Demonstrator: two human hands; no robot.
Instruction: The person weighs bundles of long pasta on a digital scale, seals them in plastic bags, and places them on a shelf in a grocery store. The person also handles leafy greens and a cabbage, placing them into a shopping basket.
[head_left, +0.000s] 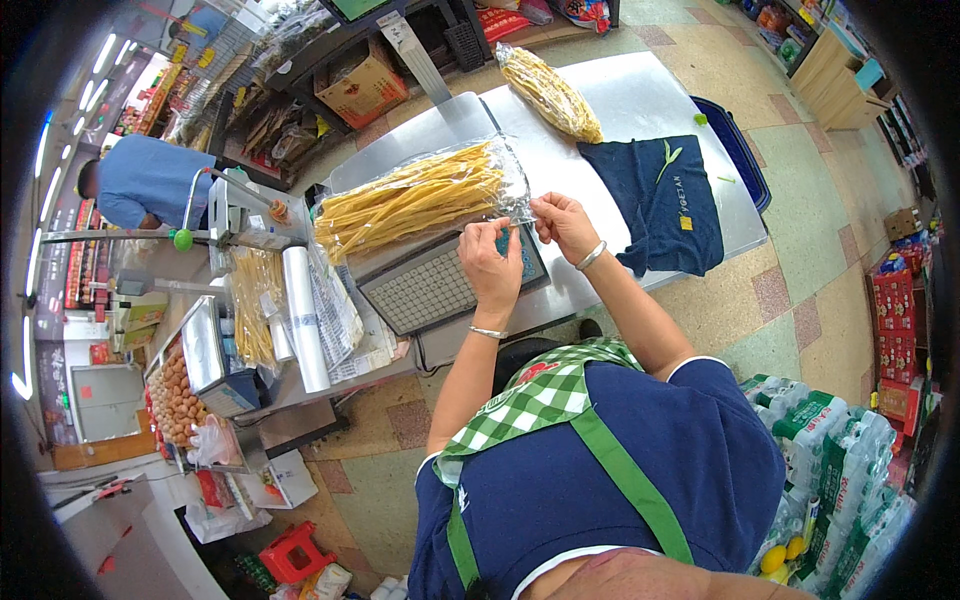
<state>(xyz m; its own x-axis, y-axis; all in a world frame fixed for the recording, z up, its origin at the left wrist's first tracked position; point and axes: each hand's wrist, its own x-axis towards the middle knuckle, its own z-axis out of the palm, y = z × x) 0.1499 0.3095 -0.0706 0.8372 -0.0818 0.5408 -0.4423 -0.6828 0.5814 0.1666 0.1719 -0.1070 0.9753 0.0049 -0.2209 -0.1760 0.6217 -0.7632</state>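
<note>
A clear plastic bag of long yellow dried sticks, resembling dried bean curd sticks (412, 195), lies on the metal plate of a weighing scale (367, 169). The thumb and fingers of my right hand (566, 229) pinch the gathered plastic at the bag's right end. Just left of it, my left hand (491, 262) has its fingertips at the same plastic edge, above the scale's keypad (420, 289); its exact grip is partly hidden. A second filled bag of yellow sticks (551, 94) rests farther back on the metal table (637, 82).
A dark blue cloth (660, 202) lies right of my hands, near a blue bin (731, 150). A plastic film roll (304, 319) and more bagged sticks (255, 300) are at left. Eggs (180, 397) stand beyond. A person in blue (154, 180) is at far left. Bottled-water packs (825, 450) stand behind-right.
</note>
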